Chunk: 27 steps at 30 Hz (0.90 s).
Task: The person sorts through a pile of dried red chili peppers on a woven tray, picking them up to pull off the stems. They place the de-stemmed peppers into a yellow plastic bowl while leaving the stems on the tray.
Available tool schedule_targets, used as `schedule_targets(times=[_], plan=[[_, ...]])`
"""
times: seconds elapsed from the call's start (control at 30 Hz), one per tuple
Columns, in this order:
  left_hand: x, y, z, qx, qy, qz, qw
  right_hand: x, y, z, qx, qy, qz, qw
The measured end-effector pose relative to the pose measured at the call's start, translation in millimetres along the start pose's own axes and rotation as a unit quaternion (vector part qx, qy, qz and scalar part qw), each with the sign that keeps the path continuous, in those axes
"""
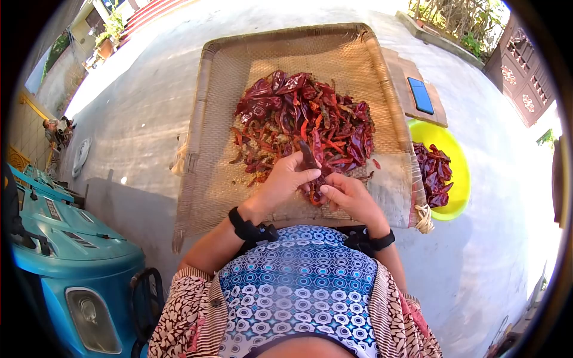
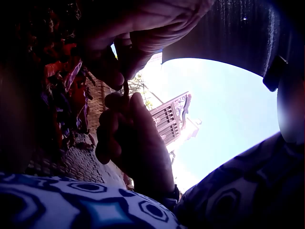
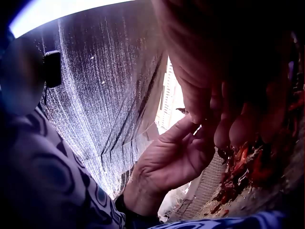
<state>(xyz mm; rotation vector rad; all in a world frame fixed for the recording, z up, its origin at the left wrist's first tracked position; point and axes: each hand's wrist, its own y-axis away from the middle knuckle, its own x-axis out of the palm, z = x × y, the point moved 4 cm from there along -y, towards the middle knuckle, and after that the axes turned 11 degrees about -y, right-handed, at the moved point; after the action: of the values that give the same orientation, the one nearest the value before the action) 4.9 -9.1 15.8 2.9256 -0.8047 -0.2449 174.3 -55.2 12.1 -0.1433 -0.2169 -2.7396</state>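
My left hand (image 1: 282, 181) grips a dark dried chili pepper (image 1: 308, 155) between thumb and fingers, above the near part of a woven tray (image 1: 221, 143). Close beside it, my right hand (image 1: 357, 200) pinches the lower end of the pepper with thumb and forefinger. In the left wrist view, a thin stem-like piece (image 2: 126, 88) spans the two sets of fingertips. Both hands nearly meet in the right wrist view, which is dim. Beyond them lies a pile of red dried chilies (image 1: 292, 98), with pale seeds (image 1: 256, 156) scattered at its left side.
A yellow-green basin (image 1: 458, 173) holding dark red chilies (image 1: 433, 173) stands right of the tray. Behind it, a blue phone (image 1: 421, 95) lies on cardboard (image 1: 397, 74). A teal vehicle (image 1: 77, 250) stands at the left on the concrete ground (image 1: 143, 137).
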Motion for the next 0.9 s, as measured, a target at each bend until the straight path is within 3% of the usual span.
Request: schedule_targets(times=[0.07,0.17,0.27,0.33,0.43,0.5,0.53,0.63,0.67,0.8,0.9], plan=[[1,-2,4,-0.011,0.015,0.003,1.000,2,-4,-6,-0.013,-0.019,0.024,0.999],[-1,-2,5,-0.029,0.018,-0.028,0.999,-14,4,-9,-0.001,-0.018,-0.006,1.000],[-18,0,2,-0.009,-0.048,-0.065,0.997,-59,17,-3,-0.055,-0.077,-0.116,0.989],[-27,-2,1,0.001,-0.128,-0.088,0.988,-87,34,5,-0.116,-0.156,-0.233,0.953],[-29,-10,0,0.042,-0.260,-0.092,0.960,-112,58,23,-0.198,-0.134,-0.400,0.885],[-20,-12,-7,0.098,-0.394,-0.088,0.910,-130,65,20,-0.257,0.065,-0.488,0.831],[-15,-15,-5,0.103,-0.399,-0.084,0.907,-128,70,26,-0.284,0.204,-0.534,0.770],[-7,-26,-4,0.080,-0.419,-0.084,0.900,-141,74,11,-0.170,0.469,-0.541,0.677],[-6,-29,2,0.078,-0.451,-0.069,0.887,-146,74,1,-0.099,0.379,-0.529,0.753],[-3,-37,13,0.140,-0.463,-0.104,0.869,-145,74,-3,-0.044,0.403,-0.534,0.742],[-10,-34,5,0.134,-0.290,-0.099,0.942,-145,79,5,-0.077,0.348,-0.529,0.771]])
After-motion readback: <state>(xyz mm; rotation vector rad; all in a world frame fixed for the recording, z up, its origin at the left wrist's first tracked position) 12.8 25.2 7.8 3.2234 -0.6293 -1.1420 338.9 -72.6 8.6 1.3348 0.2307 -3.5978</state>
